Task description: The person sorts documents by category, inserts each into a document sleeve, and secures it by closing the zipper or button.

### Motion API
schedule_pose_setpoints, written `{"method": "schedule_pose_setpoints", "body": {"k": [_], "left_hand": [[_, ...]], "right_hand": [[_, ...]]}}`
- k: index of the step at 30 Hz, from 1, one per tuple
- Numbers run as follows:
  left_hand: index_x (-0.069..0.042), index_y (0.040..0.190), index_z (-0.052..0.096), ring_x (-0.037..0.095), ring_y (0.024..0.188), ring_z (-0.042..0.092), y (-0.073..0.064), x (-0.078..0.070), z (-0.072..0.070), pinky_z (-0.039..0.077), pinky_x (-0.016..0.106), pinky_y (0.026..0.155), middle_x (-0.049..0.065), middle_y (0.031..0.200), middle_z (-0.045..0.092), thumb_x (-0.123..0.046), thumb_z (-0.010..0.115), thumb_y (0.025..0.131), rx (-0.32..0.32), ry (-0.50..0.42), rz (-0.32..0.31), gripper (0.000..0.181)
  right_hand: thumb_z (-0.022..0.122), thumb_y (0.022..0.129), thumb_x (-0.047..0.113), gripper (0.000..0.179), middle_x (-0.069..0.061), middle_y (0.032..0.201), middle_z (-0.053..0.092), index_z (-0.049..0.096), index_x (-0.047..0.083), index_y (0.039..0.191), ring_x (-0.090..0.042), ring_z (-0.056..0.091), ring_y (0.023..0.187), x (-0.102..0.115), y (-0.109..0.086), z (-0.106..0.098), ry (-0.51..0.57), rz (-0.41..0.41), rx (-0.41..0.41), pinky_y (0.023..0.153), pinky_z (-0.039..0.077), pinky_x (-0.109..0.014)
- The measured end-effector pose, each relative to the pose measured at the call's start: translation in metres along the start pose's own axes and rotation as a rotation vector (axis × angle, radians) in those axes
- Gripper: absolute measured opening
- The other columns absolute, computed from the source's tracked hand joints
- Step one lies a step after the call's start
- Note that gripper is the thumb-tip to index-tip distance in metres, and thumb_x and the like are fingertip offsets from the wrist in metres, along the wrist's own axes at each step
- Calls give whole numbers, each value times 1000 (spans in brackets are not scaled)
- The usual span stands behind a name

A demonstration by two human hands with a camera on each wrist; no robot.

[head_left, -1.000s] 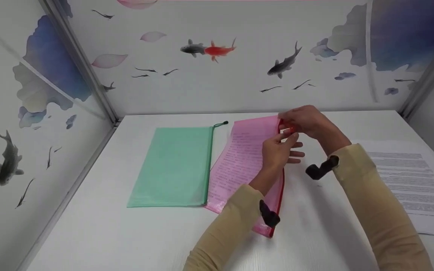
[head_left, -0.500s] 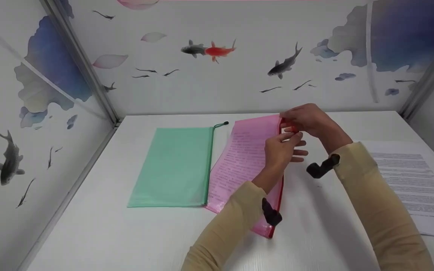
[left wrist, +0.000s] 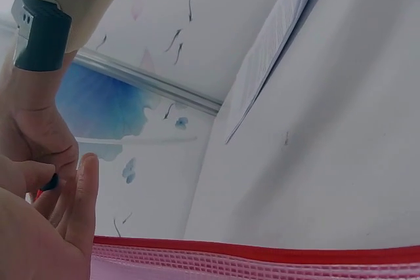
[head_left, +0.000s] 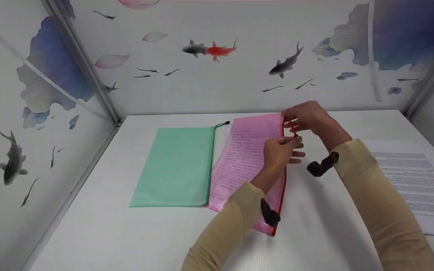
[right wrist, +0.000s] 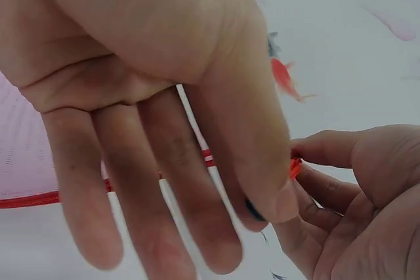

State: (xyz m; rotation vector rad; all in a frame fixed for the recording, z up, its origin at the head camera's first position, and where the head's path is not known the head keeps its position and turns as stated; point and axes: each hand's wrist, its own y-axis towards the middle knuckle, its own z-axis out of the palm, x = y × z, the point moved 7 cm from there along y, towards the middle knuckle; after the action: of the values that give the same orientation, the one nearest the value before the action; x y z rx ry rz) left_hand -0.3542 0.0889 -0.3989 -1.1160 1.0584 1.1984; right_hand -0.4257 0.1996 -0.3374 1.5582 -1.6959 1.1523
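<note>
Sleeves (head_left: pixel 224 222) reached over the white counter (head_left: pixel 89 237) in the head view, the left one lying across my sight of the pink pouch (head_left: pixel 236 158), whose printed lines showed through. That pouch sat mid-counter, just beside a green pouch (head_left: pixel 175 165); printed sheets (head_left: pixel 409 180) lay to the right, partly hidden behind the other sleeve. The left hand (head_left: pixel 281 149) had a narrow grip, pinching the dark end of a red pull (head_left: pixel 292 128), while the right hand (head_left: pixel 307 116) pinched at the pouch's far right corner.

From the left wrist, the red edge ran along the bottom, with the sheets near the patterned wall (left wrist: pixel 157 181) beyond.

From the right wrist, the left hand loomed large, blocking much of the pouch; red showed in the right hand's tight grip, though I couldn't tell whether edge or cord.
</note>
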Motion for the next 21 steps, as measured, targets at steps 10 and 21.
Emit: {"method": "schedule_pose_setpoints", "body": {"k": [10, 21], "left_hand": [[-6, 93, 80, 21, 69, 76, 0, 7, -10, 63, 32, 64, 9, 79, 77, -21, 75, 91, -22, 39, -46, 16], [-5, 92, 81, 21, 66, 75, -9, 12, -15, 63, 32, 61, 9, 76, 76, -18, 75, 90, -20, 65, -94, 14]], "right_hand": [[58, 101, 26, 43, -9, 106, 71, 61, -5, 129, -8, 72, 83, -2, 5, 0, 41, -16, -34, 83, 62, -30], [52, 104, 24, 45, -12, 112, 65, 53, -7, 136, -4, 71, 76, 2, 8, -4, 172, -56, -135, 75, 62, -24]]}}
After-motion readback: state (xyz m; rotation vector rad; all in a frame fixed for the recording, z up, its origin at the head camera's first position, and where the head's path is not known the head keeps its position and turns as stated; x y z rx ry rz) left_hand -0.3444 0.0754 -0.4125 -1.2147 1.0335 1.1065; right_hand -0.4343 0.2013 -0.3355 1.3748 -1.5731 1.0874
